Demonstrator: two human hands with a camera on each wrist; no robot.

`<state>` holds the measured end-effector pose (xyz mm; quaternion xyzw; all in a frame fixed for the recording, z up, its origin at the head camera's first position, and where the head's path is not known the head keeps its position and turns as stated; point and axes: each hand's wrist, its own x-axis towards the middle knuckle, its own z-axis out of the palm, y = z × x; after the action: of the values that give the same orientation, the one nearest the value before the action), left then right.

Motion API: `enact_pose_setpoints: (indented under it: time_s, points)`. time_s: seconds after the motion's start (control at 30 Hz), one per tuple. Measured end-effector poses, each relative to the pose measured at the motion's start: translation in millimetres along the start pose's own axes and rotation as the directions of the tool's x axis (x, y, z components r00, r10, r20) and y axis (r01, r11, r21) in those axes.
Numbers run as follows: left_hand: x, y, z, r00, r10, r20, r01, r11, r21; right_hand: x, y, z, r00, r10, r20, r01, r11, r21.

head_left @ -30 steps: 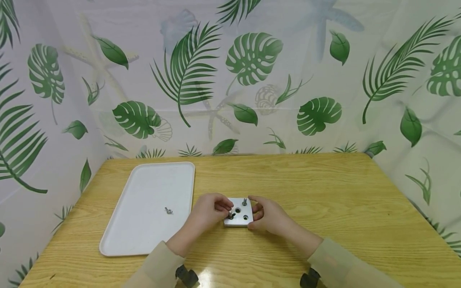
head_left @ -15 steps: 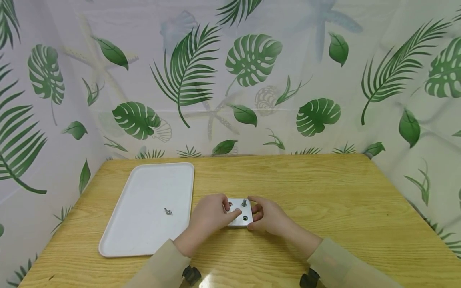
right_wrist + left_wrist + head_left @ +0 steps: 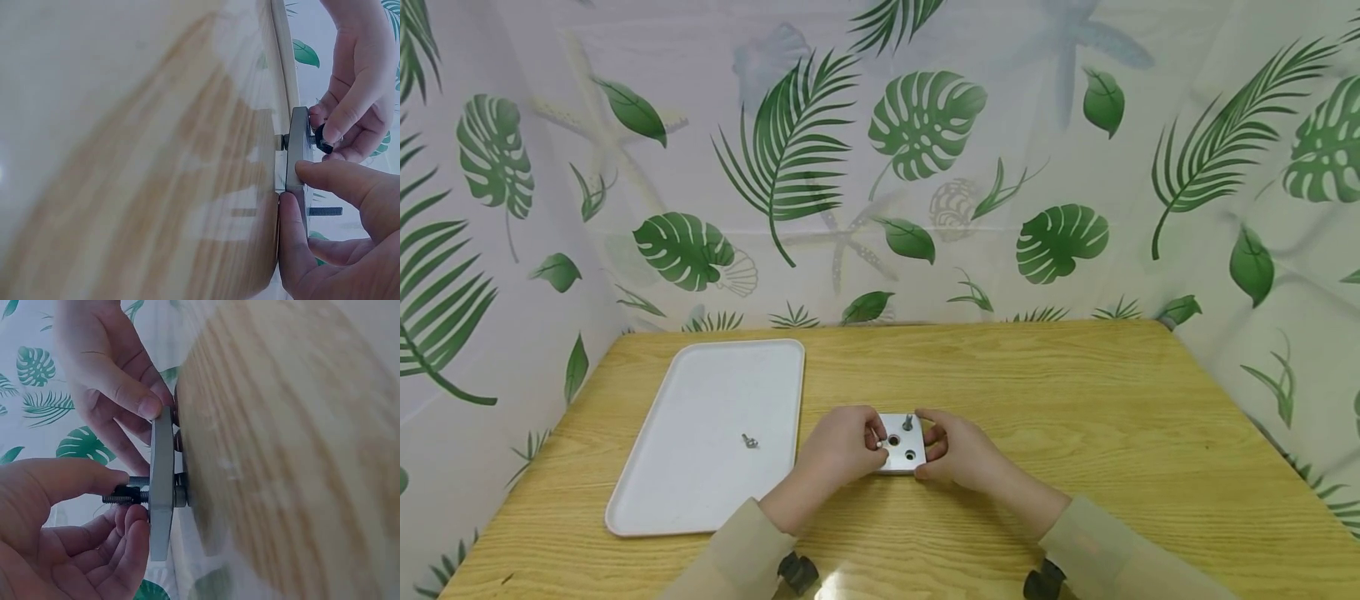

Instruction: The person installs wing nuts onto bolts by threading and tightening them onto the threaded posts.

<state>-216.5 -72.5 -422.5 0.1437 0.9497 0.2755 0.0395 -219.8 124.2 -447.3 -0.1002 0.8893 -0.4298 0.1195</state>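
Note:
A square silvery metal plate [image 3: 900, 459] with several holes sits in the middle of the table, raised slightly on bolt heads [image 3: 180, 495] beneath it. One threaded bolt [image 3: 907, 422] stands up from its far right corner. My left hand [image 3: 841, 446] pinches a small black nut [image 3: 323, 139] on a second threaded bolt [image 3: 112, 500] at the plate's near left; the fingers partly hide it, so its exact shape is unclear. At the opposite edge, my right hand [image 3: 962, 450] grips the plate between thumb and fingers.
To the left, a white tray [image 3: 700, 375] lies on the wooden table [image 3: 1075, 400]. A small metal bolt-like fastener [image 3: 749, 441] rests in the tray. Leaf-patterned cloth [image 3: 820, 275] hangs behind the table and along its sides.
The left thumb swept across the plate, then drew back to the black nut, with the fingers curled around the near-left bolt. The right hand has kept its grip, and the plate stays put.

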Motion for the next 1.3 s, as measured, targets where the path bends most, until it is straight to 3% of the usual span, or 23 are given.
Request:
enact_pose_setpoints:
  time_s: [0.17, 0.43, 0.57, 0.8, 0.97, 1.3]
  points:
    - [-0.7, -6.1, -1.2, 0.999, 0.033, -0.005, -0.033, 0.998, -0.063, 0.1, 0.1, 0.7, 1.0, 0.001, -0.004, -0.001, 1.0, 0.007]
    - [-3.1, -9.6, -2.1, 0.998, 0.05, -0.036, -0.053, 0.995, -0.086, -0.2, -1.2, 0.4, 1.0, 0.01, -0.004, -0.01, 1.0, 0.01]
    - [-4.7, -7.2, -2.0, 0.998, 0.037, -0.048, -0.04, 0.998, -0.054, 0.0, -1.6, 0.4, 1.0, 0.018, -0.003, -0.018, 1.0, 0.008]
    - [-4.2, 0.6, 2.8, 0.999, -0.039, -0.026, 0.04, 0.998, 0.046, -1.1, -2.6, 0.1, 1.0, 0.013, -0.004, -0.013, 1.0, 0.0]
    - [-2.0, 3.3, 3.1, 0.999, -0.047, -0.014, 0.048, 0.996, 0.077, -0.6, -2.4, 0.0, 1.0, 0.019, -0.005, -0.019, 1.0, 0.007]
    - [-1.5, -0.2, -1.4, 0.999, 0.0, 0.034, 0.0, 1.0, 0.003, -0.4, -2.6, 0.3, 1.0, 0.02, -0.003, -0.02, 1.0, 0.02]
